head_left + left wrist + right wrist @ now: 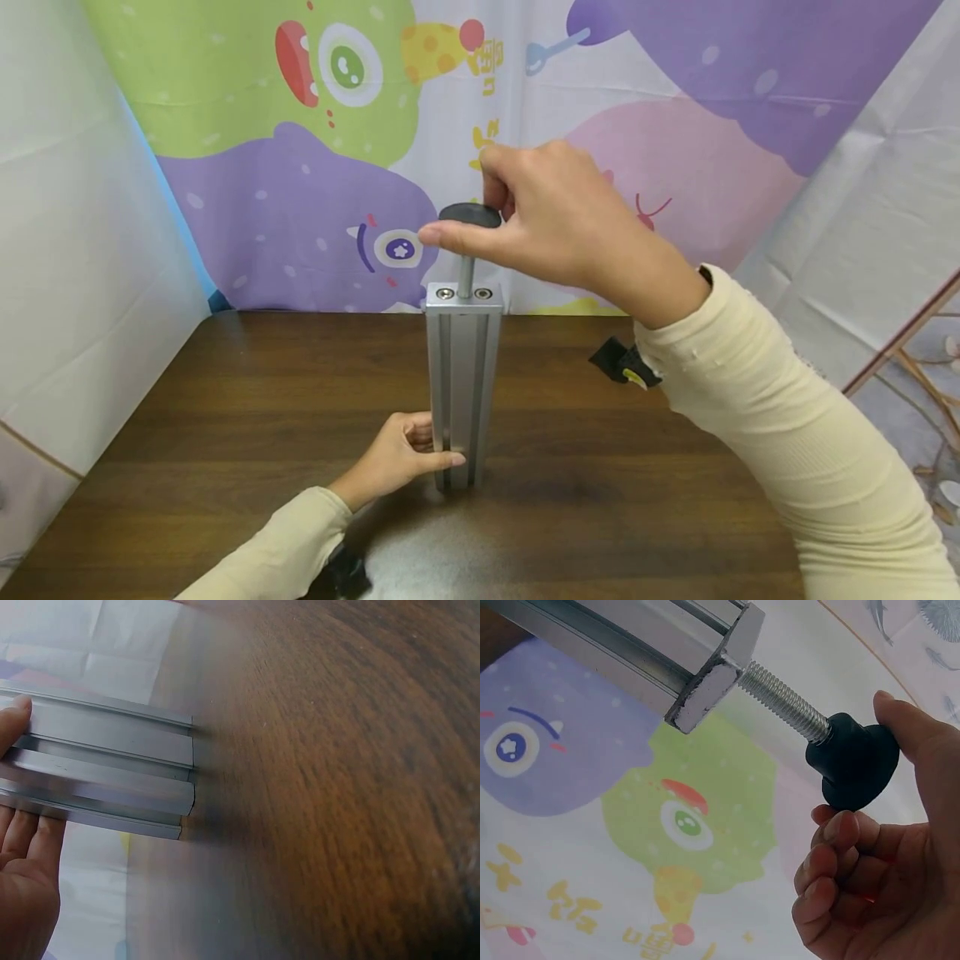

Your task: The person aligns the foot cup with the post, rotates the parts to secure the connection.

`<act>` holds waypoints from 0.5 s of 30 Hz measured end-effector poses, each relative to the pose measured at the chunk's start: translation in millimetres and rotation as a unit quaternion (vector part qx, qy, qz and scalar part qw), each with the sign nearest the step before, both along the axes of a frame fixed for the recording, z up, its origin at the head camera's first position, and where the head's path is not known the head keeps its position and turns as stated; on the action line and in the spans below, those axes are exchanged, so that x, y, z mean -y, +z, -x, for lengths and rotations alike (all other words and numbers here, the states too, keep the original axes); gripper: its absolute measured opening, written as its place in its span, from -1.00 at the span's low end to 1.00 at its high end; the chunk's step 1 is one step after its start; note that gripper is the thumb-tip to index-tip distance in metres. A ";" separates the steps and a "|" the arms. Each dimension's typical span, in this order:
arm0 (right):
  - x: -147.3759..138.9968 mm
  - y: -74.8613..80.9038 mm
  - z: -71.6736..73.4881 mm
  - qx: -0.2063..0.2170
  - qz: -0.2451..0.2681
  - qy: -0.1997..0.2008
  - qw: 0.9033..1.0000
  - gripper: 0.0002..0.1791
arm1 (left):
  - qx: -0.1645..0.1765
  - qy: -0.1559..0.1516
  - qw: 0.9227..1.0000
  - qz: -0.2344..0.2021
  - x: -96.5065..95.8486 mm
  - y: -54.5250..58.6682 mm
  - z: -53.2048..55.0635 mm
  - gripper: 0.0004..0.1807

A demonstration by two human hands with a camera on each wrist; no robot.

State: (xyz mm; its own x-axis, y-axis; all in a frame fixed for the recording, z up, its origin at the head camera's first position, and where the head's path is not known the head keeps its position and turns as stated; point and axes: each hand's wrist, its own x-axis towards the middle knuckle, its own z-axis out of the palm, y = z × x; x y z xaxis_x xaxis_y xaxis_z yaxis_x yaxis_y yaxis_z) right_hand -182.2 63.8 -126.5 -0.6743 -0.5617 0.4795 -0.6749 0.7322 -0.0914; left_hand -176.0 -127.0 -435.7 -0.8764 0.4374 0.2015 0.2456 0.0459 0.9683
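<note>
An aluminum extrusion profile (464, 375) with slotted sides stands upright on the table. Its bottom end (161, 750) meets the wood in the left wrist view. My left hand (393, 458) grips the profile low down, thumb across the front face and fingers behind. A black leveling foot (468, 214) sits above the profile's top end plate (464, 300), its threaded stem (786, 700) running into the plate between two bolts. My right hand (558, 212) pinches the foot's rim between thumb and curled fingers. Much of the stem's thread shows outside the plate.
The dark wooden table (262, 417) extends around the profile. A cartoon-printed curtain (315, 192) hangs directly behind it, and white fabric (67, 208) closes the left side. Black straps, one a dark piece (618, 362) by the right sleeve, hang at both wrists.
</note>
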 end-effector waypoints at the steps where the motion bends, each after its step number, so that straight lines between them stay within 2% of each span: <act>1: 0.1 -0.2 -0.4 -0.002 0.000 0.000 1.000 -0.39 | 0.000 0.000 1.000 0.000 0.0 -0.2 0.1 -0.60; 5: -1.8 1.6 -1.7 -0.003 -0.012 0.003 1.000 -0.42 | -0.007 0.000 1.000 0.003 -0.2 -0.8 0.8 -0.61; 8: -6.2 7.7 -1.9 0.026 -0.041 0.029 0.998 -0.47 | -0.012 0.001 1.000 0.006 -0.1 -1.4 1.2 -0.61; 11: -14.0 16.5 0.2 0.061 -0.096 0.105 0.988 -0.47 | -0.011 0.002 1.000 0.007 0.3 -1.3 1.2 -0.60; 15: -23.1 24.0 8.8 0.084 -0.150 0.235 0.957 -0.46 | -0.007 0.002 1.000 0.004 1.3 -1.1 1.5 -0.59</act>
